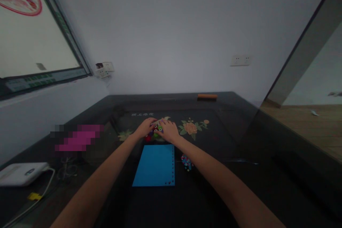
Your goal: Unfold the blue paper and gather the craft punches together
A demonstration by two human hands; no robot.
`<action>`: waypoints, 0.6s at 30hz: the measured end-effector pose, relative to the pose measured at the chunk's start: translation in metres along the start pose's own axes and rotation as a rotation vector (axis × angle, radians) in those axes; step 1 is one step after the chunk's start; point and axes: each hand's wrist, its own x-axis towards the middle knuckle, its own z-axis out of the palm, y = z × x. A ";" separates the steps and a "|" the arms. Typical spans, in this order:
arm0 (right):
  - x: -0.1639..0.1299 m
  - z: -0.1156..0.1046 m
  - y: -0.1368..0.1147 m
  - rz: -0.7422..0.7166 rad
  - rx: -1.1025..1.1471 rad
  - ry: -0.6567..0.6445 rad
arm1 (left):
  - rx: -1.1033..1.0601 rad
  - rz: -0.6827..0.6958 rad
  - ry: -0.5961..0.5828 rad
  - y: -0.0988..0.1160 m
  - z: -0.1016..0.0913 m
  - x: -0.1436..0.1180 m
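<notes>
Beyond the blue sheet, a bunch of small colourful balls [156, 128] lies between my two hands; some bear white, eye-like spots. My left hand [145, 128] curls around its left side, fingertips at its far edge. From the right, my right hand [170, 131] closes over the bunch, its fingers covering part of it. A pale strip shows between the fingertips; whether it is a bag's edge I cannot tell. Nearer me lies the blue sheet [155, 165], flat, with small dark dots along its right edge and lower right corner. A cluster of tiny coloured pieces [187, 162] sits beside my right forearm.
The dark glossy table [213, 192] has printed flowers [190, 128] and reaches the wall. An orange-brown bar [207, 96] lies at its far edge. On the left are a white device [22, 174] with a cable [48, 188] and a blurred-out pink patch [78, 138].
</notes>
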 end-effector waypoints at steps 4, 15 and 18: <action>-0.016 -0.021 0.022 0.049 0.039 0.047 | -0.020 -0.111 -0.067 0.013 0.007 0.024; -0.124 -0.067 0.085 0.143 0.343 0.137 | 0.084 -0.364 -0.281 0.030 0.009 0.067; -0.141 -0.076 0.089 0.136 0.380 0.155 | 0.127 -0.400 -0.306 0.032 0.008 0.071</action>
